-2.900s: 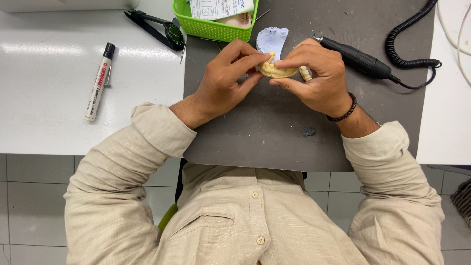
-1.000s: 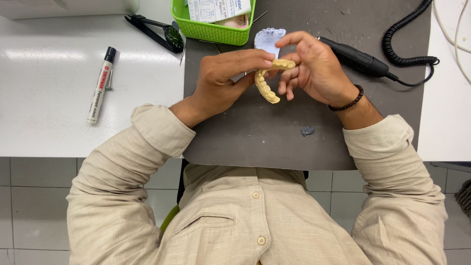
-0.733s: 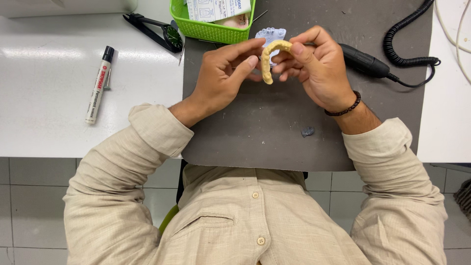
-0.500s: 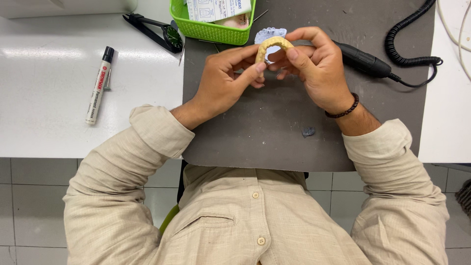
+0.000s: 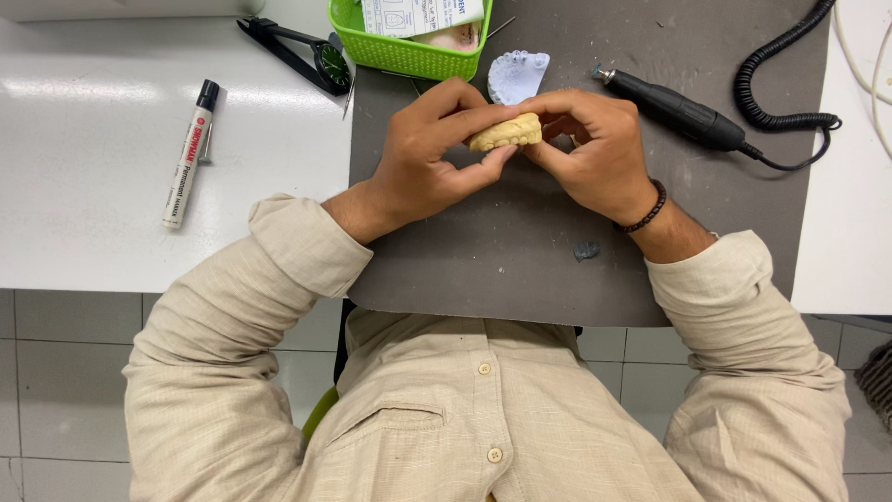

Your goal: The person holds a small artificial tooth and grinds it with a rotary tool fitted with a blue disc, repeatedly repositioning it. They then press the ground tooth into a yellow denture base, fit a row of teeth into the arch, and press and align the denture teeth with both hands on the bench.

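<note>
A yellowish dental cast [image 5: 505, 132], shaped like a row of teeth, is held between both hands above the grey mat [image 5: 520, 251]. My left hand [image 5: 432, 153] pinches its left end with thumb and fingers. My right hand [image 5: 595, 149], with a dark bead bracelet on the wrist, grips its right end. A pale blue-white dental cast [image 5: 517, 74] lies on the mat just beyond the fingers.
A black handpiece [image 5: 678, 110] with a coiled cable [image 5: 771, 88] lies at the right on the mat. A green basket [image 5: 409, 42] with papers stands at the top. A marker [image 5: 190, 153] and a black tool [image 5: 302, 54] lie on the white table. A small dark lump [image 5: 586, 250] rests on the mat.
The yellowish cast has been turned in my fingers from standing on edge as an arch to lying sideways with the teeth row showing. Both hands stayed over the mat.
</note>
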